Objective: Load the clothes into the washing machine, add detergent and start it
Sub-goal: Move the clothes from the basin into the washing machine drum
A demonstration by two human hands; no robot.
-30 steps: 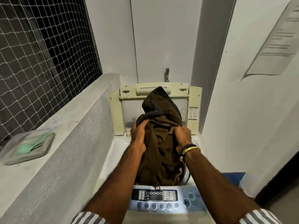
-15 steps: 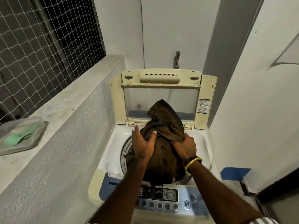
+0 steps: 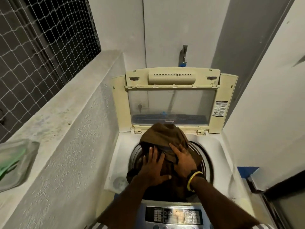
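A bundle of brown clothes (image 3: 162, 136) is seen heaped in the round drum opening (image 3: 203, 156) of the top-loading washing machine (image 3: 219, 151), its upper part rising above the rim while its lower part is sunk out of sight. The far and right arc of the opening is left uncovered; the near and left arc is hidden by fabric and forearms. The raised lid (image 3: 171, 98) is stood upright at the far edge, close behind the bundle. A concrete ledge (image 3: 69, 123) runs tight along the left side and a white wall (image 3: 264, 113) closes the right. A translucent container (image 3: 15, 162) on the ledge is blurred and cut off at the left. The control panel (image 3: 173, 215) at the near edge is partly cut off and unreadable. The left hand (image 3: 152, 169) is laid flat on the clothes with fingers spread; the right hand (image 3: 183, 160) is pressed flat beside it, a yellow bangle (image 3: 192, 180) worn at the wrist.
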